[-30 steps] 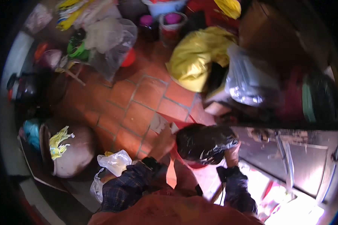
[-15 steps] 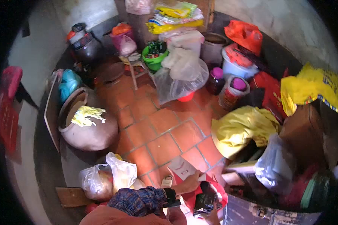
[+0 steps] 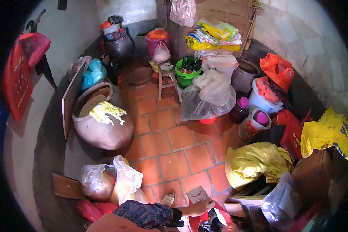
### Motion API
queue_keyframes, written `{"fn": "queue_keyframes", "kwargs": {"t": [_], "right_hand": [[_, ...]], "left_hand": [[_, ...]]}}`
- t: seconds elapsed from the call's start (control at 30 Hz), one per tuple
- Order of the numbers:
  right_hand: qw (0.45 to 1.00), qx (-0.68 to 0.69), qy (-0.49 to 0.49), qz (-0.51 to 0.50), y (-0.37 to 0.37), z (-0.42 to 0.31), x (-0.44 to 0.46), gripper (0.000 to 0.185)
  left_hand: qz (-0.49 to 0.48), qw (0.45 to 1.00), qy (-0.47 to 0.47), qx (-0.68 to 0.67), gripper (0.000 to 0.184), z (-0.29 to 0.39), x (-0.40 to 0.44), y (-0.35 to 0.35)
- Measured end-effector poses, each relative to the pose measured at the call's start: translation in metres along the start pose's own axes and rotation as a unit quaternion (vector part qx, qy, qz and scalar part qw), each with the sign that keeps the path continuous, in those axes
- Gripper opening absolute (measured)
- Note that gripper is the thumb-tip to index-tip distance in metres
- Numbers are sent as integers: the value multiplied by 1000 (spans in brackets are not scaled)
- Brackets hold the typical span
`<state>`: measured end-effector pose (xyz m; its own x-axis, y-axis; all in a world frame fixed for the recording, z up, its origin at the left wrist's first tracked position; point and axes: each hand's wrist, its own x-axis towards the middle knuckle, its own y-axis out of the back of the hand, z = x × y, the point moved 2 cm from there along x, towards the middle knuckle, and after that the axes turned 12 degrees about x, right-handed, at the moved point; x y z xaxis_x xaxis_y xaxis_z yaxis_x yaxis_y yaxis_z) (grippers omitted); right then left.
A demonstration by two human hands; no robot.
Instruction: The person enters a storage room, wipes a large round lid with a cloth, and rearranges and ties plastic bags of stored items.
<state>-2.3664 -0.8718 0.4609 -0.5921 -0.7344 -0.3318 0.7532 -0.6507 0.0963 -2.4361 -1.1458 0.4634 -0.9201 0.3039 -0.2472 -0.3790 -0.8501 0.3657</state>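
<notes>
At the bottom of the head view is an open red and white paper box (image 3: 219,213) with a printed white flap. My left hand (image 3: 197,208), below a plaid sleeve and a dark wristband, is closed on the box's edge beside the flap. Part of a black plastic bag (image 3: 208,225) shows inside the box. My right hand (image 3: 231,228) is at the box's right side, mostly cut off by the frame's bottom edge and blurred, so its fingers cannot be made out.
A large clay jar (image 3: 104,133) lies tilted at left, near plastic bags (image 3: 98,181). Yellow cloth (image 3: 261,160) and a clear plastic bag (image 3: 280,201) sit at right. Further back are a green bucket (image 3: 187,79) of bottles and lidded jars (image 3: 255,123) on the tiled floor (image 3: 174,162).
The camera view has tilted up, so my hands and the box sit lower in the picture. My right hand, earlier at the black bag in the box, is now mostly out of frame.
</notes>
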Motion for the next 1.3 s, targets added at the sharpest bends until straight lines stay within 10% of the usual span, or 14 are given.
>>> {"fn": "queue_keyframes", "kwargs": {"t": [0.03, 0.07, 0.13, 0.17, 0.23, 0.37, 0.47, 0.6, 0.67, 0.8, 1.03, 1.3], "right_hand": [[1000, -4, 2, 1, 1, 16, -4, 40], [926, 331, -182, -4, 9, 71, -9, 39], [389, 807, -444, -9, 19, 144, -19, 42], [252, 844, -473, -19, 21, 148, -13, 42], [189, 871, -450, -58, 20, 138, 6, 42], [150, 896, -408, -84, 23, 123, 40, 43], [136, 908, -382, -104, 26, 116, 62, 44], [117, 920, -345, -144, 34, 113, 102, 45], [115, 926, -322, -159, 41, 109, 129, 45], [122, 947, -281, -90, 47, 84, 187, 42], [109, 960, -243, -85, 49, 139, 286, 40], [115, 981, -145, -51, 63, 162, 462, 29]], "left_hand": [[1, 1000, 5, -18, 28, 14, -4, 15], [1, 999, 10, -35, 30, 22, -5, 24], [20, 1000, 4, -20, 34, 11, 0, 24], [0, 998, 26, -55, 34, 20, -2, 36], [16, 999, -12, -29, 29, 2, 6, 30], [171, 973, -117, 101, 39, -35, 13, 44], [184, 963, 186, -58, 66, 9, -34, 110], [30, 973, 221, 57, 78, -72, -43, 111], [72, 991, 98, 47, 86, -82, -59, 112], [-14, 944, 326, -54, 79, -123, -65, 127], [52, 973, 219, -52, 50, -155, -72, 221], [154, 924, 343, -70, 43, -208, -64, 331]]}}
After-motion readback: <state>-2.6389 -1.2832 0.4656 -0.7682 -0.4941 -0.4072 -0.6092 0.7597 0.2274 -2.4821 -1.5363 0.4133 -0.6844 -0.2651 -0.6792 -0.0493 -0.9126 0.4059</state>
